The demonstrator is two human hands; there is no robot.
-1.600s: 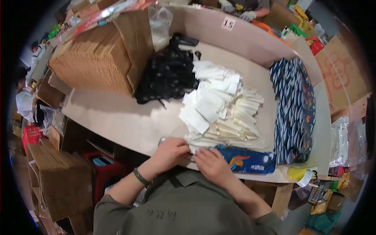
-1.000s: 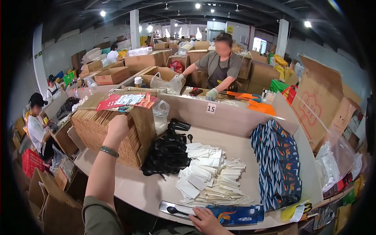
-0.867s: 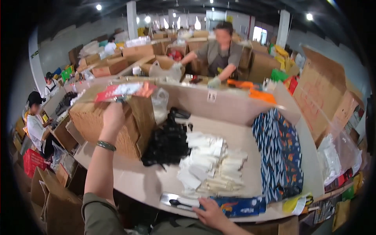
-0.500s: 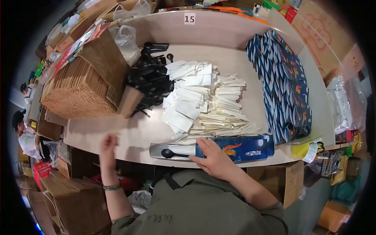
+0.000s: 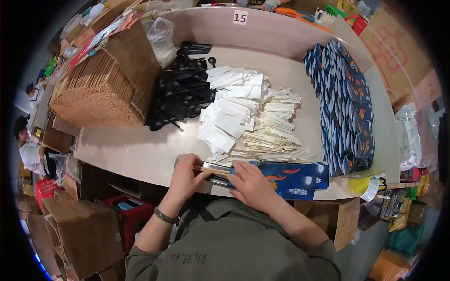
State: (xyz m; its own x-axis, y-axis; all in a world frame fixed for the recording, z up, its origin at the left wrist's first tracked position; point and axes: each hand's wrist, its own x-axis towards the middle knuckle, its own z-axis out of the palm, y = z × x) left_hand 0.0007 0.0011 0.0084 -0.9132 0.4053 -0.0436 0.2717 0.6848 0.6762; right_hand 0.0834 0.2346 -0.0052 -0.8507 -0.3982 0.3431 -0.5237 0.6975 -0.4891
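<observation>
Between the thumb and fingers of my left hand is a pair of wooden chopsticks, their far ends at the open mouth of a blue printed paper sleeve. My right hand grips the sleeve near that mouth, fingers on top and thumb toward the opening. Under the chopsticks, a silvery metal trough shows in part along the table's front edge. Beyond my hands lie white napkin packets and a pile of thin cream paper packets. Black plastic spoons are heaped to the left of these.
A cardboard carton packed with chopsticks stands at the left. Overlapping blue sleeves line the right side. A raised panel edges the table's back. Yellow-handled scissors lie at the right front corner. Cartons stand below.
My left hand has come right, from over the bare table to the sleeve's mouth, with chopsticks now visible in it. The black spoon seen at the sleeve's mouth no longer shows.
</observation>
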